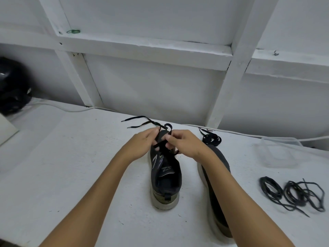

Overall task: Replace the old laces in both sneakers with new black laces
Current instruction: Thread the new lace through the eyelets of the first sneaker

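At frame centre, left hand (142, 143) and right hand (183, 142) both pinch the flat black lace (142, 124) over the dark mesh sneaker (166, 175); uneven pulling could twist it.

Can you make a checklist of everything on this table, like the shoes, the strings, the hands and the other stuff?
Surface: white table, speckled.
Job's things: left sneaker being laced; right sneaker beside it, partly behind the arm; lace trailing past the toe; lace bundle beyond the right sneaker; coiled laces at right.
Clutter: clear tub; dark helmet-like thing at far left.
Hands: left hand and right hand both pinch the lace over the left sneaker.
Cables: white cable along the wall.
Surroundings: white framed wall.
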### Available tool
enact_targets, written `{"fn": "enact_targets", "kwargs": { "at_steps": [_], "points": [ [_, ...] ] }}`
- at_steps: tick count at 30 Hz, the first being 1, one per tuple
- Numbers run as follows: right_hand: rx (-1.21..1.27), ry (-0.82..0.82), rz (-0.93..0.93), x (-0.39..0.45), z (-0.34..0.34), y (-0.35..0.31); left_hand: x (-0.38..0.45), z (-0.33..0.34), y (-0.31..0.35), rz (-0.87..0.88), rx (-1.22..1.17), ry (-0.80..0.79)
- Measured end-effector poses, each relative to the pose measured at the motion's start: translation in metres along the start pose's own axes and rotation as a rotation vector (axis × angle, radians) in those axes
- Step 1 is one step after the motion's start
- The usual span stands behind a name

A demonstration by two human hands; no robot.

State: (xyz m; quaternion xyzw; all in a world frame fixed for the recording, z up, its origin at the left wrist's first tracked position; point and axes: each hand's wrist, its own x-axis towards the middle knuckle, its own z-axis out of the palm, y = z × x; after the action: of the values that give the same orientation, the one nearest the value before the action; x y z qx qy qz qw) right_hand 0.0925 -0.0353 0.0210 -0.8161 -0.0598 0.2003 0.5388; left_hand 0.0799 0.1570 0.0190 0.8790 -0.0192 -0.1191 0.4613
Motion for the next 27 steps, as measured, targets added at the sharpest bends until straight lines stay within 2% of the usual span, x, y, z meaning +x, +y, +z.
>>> {"fn": "enact_targets", "kwargs": {
  "at_steps": [5, 8, 11, 13, 15, 16, 17, 18, 20, 21, 22, 24, 27],
  "points": [
    [0.214, 0.076, 0.151, -0.006, -0.021, 0.006, -0.017, -0.007, -0.021, 0.013, 0.160, -0.084],
    [0.390, 0.312, 0.262, -0.007, -0.040, 0.007, -0.028, -0.018, -0.031, -0.004, 0.210, -0.044],
    [0.281, 0.489, 0.421, -0.011, -0.053, 0.016, -0.035, -0.027, -0.040, -0.041, 0.218, 0.030],
    [0.456, 0.499, 0.482, -0.014, -0.060, 0.025, -0.038, -0.033, -0.046, -0.066, 0.222, 0.080],
    [0.758, 0.536, 0.457, -0.016, -0.070, 0.031, -0.040, -0.036, -0.053, -0.107, 0.229, 0.097],
    [0.797, 0.577, 0.436, -0.019, -0.074, 0.033, -0.041, -0.037, -0.056, -0.125, 0.235, 0.097],
    [0.699, 0.626, 0.432, -0.021, -0.078, 0.034, -0.042, -0.038, -0.058, -0.138, 0.238, 0.094],
    [0.453, 0.638, 0.455, -0.023, -0.081, 0.037, -0.043, -0.037, -0.060, -0.145, 0.236, 0.093],
    [-0.214, 0.601, 0.538, -0.027, -0.081, 0.042, -0.045, -0.035, -0.060, -0.141, 0.230, 0.088],
    [-0.467, 0.582, 0.556, -0.028, -0.078, 0.042, -0.045, -0.033, -0.059, -0.130, 0.228, 0.084],
    [-0.610, 0.574, 0.547, -0.028, -0.074, 0.039, -0.044, -0.031, -0.057, -0.115, 0.228, 0.081],
    [-0.673, 0.570, 0.422, -0.026, -0.062, 0.030, -0.043, -0.027, -0.050, -0.083, 0.226, 0.074],
    [-0.601, 0.408, 0.038, -0.015, -0.035, 0.013, -0.043, -0.023, -0.033, -0.019, 0.170, 0.059]
  ]
}}
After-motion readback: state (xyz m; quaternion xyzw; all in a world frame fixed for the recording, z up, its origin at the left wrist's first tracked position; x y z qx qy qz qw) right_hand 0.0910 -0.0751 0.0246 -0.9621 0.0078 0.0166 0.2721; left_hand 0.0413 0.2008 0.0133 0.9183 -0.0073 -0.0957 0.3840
